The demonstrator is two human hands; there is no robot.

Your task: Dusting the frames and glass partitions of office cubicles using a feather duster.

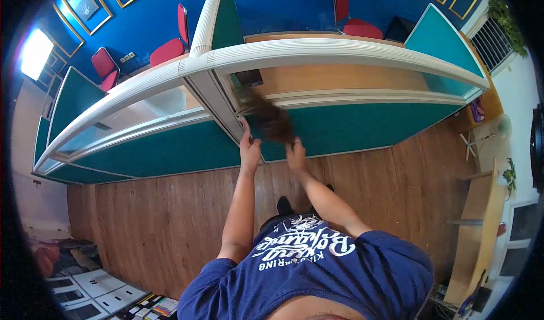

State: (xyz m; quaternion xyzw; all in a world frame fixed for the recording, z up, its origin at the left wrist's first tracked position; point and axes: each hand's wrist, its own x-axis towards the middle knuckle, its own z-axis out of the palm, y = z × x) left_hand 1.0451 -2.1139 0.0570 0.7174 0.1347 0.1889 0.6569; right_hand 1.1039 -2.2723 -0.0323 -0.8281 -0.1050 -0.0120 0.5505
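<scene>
My right hand grips the near end of a brown feather duster, which is blurred; the handle is mostly hidden in my fist. The duster's far end overlaps the lower rail of a glass panel and the edge of a partition post. My left hand is raised beside that post with the thumb apart from the fingers. Its fingertips are at the post's edge, and nothing shows in it. Before me stands a workstation partition with green fabric panels and a curved cream top rail.
Behind the partition are a wooden desktop, a dark box and several red chairs. A standing fan and a wooden shelf unit are at right. White cabinets stand at lower left on the wood-plank floor.
</scene>
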